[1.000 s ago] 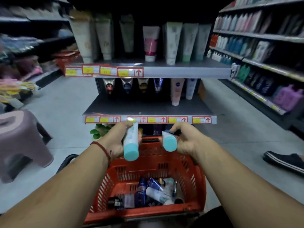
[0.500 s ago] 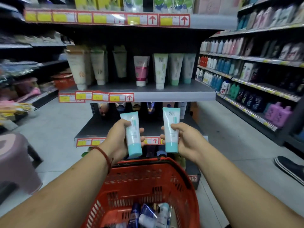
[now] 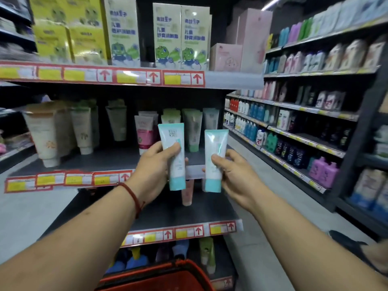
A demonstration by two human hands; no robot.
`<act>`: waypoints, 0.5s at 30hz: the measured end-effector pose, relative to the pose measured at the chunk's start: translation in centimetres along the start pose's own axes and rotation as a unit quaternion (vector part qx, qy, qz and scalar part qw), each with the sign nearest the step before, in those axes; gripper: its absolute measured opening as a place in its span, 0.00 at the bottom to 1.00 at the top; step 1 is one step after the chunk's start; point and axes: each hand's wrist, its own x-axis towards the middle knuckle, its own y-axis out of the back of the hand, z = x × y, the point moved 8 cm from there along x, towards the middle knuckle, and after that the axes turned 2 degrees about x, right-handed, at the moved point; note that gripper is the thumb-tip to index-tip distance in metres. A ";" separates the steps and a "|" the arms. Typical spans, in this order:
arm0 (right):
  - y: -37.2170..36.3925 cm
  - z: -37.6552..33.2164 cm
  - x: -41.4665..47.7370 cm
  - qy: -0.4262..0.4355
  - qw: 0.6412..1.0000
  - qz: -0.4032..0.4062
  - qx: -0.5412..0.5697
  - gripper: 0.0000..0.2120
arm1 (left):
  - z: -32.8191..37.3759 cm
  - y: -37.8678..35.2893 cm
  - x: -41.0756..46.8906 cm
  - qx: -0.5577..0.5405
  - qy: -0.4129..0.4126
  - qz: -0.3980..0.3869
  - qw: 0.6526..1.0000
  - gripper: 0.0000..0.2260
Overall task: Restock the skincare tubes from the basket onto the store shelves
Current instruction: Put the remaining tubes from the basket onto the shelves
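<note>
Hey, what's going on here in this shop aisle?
A person is restocking skincare. The left hand grips one teal-capped tube and the right hand grips a second tube like it, both upright with caps down, in front of the middle shelf where other tubes stand. Neither is on the shelf yet. The red basket sits at the frame's bottom edge.

Grey floor (image 3: 31, 217) running along both sides of centre shelf unit (image 3: 231, 80). Red and yellow price labels (image 3: 182, 78) lining its grey edges. Long dark shelving (image 3: 304, 108) stretching down right side, carrying rows of bottles (image 3: 249, 128). More dark shelving (image 3: 12, 36) showing at left, blurred. Light strip (image 3: 270, 3) glowing on dark ceiling, top right
</note>
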 end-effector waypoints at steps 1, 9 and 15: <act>0.4 -1.0 0.9 0.011 1.000 0.000 -0.003 0.10 | 0.3 -0.5 0.9 0.015 -0.008 -0.004 1.000 0.11; 3.5 -5.4 10.4 0.081 0.993 0.038 -0.081 0.13 | 0.7 -3.3 8.3 0.092 -0.053 -0.005 0.994 0.09; 4.2 -4.0 18.9 0.078 0.987 0.069 -0.121 0.13 | -0.6 -4.8 13.0 0.113 -0.066 -0.029 0.991 0.08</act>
